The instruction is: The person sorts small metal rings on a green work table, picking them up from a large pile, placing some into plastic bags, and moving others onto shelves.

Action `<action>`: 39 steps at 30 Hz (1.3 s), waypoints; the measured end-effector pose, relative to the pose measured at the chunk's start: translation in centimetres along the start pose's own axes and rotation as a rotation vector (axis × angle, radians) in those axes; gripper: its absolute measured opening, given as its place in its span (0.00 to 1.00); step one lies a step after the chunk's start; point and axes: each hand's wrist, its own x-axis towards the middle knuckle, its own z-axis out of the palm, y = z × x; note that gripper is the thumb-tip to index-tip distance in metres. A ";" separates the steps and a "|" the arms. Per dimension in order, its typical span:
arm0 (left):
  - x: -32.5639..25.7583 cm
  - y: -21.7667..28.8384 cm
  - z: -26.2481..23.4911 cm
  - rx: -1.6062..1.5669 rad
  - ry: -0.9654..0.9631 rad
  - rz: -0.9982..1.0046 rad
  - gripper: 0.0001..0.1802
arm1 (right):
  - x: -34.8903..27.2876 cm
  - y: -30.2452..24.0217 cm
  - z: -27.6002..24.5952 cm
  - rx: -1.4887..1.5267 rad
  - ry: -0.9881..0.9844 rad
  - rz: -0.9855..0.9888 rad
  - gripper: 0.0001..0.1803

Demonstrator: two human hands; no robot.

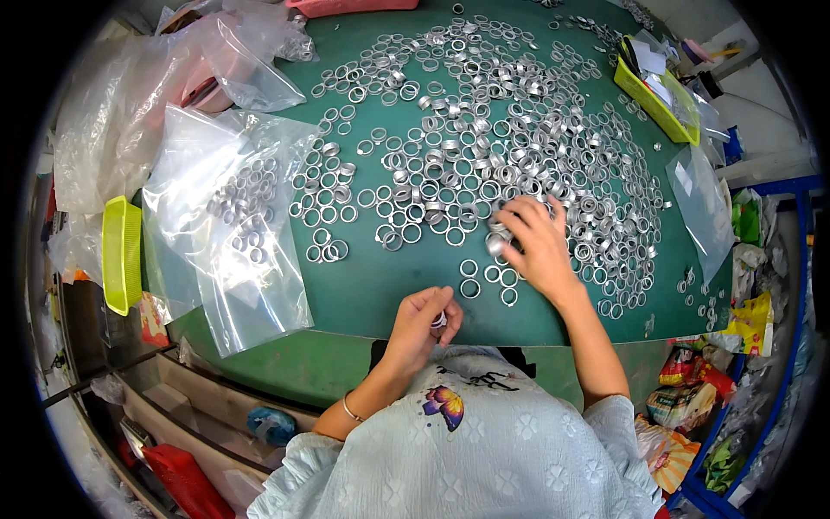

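A wide heap of silvery metal rings [467, 177] spreads over the green table [372, 298]. Near the table's front edge, my left hand [424, 324] is closed around metal rings, partly hidden by the fingers. My right hand [538, 242] reaches into the near side of the heap. Its fingers are curled over some rings, and one blurred ring shows beside the thumb. Between my hands a few loose rings [469, 288] lie flat on the table. To the left, a clear plastic bag [259, 294] lies on the table with a cluster of rings [246, 203] in it.
More clear plastic bags [104, 130] are piled at the far left beside a yellow-green basket [122, 259]. Another yellow-green basket [657, 104] stands at the far right, near a flat clear bag [699, 212]. A blue metal rack [782, 346] with colourful packages is right of the table.
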 end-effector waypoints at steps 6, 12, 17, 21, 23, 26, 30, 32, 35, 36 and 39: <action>0.6 -0.1 -1.8 -0.171 -0.002 -0.067 0.15 | -1.2 2.2 -1.0 -0.041 0.245 0.242 0.11; 0.9 0.5 -1.1 -0.138 0.013 -0.040 0.17 | 0.6 0.1 -1.3 0.047 0.316 0.235 0.21; 0.7 0.8 -0.6 -0.089 0.012 -0.044 0.20 | 3.0 -2.4 1.8 -0.016 0.136 0.091 0.08; 0.4 1.3 -0.5 -0.048 0.004 -0.020 0.20 | 1.7 -2.7 0.5 0.645 0.171 0.412 0.03; 0.3 1.4 -0.4 -0.028 0.002 0.000 0.21 | 0.6 -3.4 -0.2 1.261 0.092 0.684 0.04; 0.6 1.6 0.0 0.001 -0.019 0.018 0.21 | -0.2 -4.8 -0.8 1.532 0.070 0.684 0.06; 0.9 1.9 0.4 0.053 -0.034 0.048 0.22 | -0.4 -4.9 -0.4 1.069 0.181 0.537 0.04; 1.0 1.7 0.2 0.213 -0.014 0.104 0.21 | -0.1 -4.0 0.4 0.437 0.320 0.341 0.03; 0.8 1.1 -0.2 0.530 -0.001 0.200 0.21 | 0.0 -2.6 0.5 0.046 0.325 0.247 0.03; 0.8 0.8 -0.7 0.558 -0.024 0.205 0.20 | -0.3 -2.7 0.4 0.139 0.280 0.300 0.02; 0.8 0.7 -0.8 0.508 -0.039 0.156 0.19 | -0.6 -3.8 0.4 1.090 0.257 0.644 0.04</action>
